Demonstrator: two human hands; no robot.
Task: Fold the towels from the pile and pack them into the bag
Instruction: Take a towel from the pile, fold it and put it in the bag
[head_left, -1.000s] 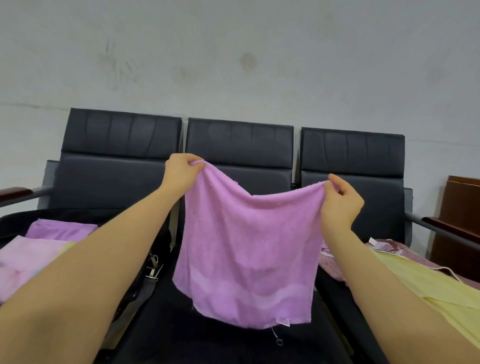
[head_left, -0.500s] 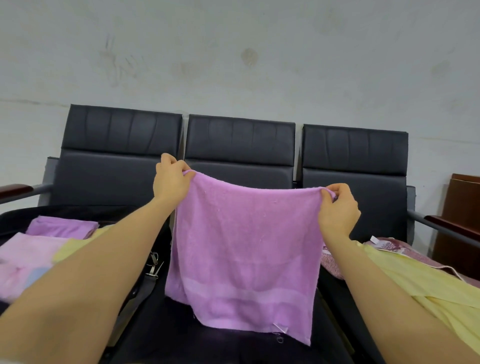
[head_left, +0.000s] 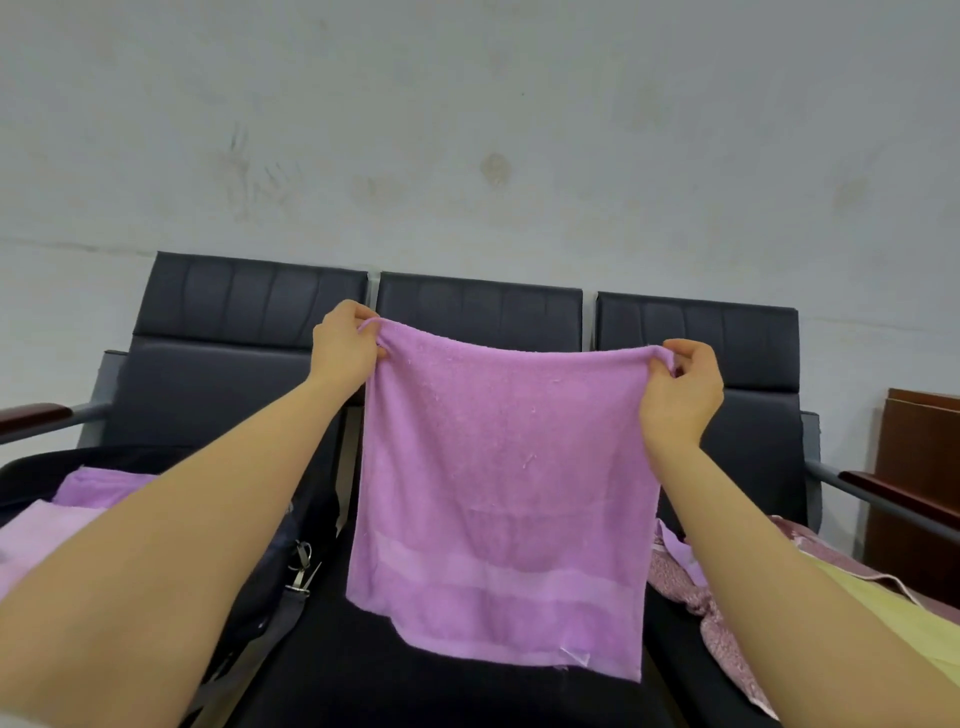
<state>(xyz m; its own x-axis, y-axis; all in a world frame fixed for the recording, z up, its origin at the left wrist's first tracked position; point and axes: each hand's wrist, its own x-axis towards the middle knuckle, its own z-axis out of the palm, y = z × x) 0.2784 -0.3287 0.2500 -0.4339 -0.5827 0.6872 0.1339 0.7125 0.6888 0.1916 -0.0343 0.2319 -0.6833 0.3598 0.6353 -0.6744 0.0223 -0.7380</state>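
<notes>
A row of three black seats (head_left: 467, 332) stands behind both hands. Between the hands hangs the purple towel (head_left: 504, 488), its lower edge above the middle seat. It appears light, soft and limp; hold it at the corners. The black bag (head_left: 249, 582), below the left hand (head_left: 343, 348), contains folded towels (head_left: 98, 488). The pile (head_left: 883, 603) lies below the right hand (head_left: 680, 395). Each hand pinches one top corner. Nothing obstructs the bag.
</notes>
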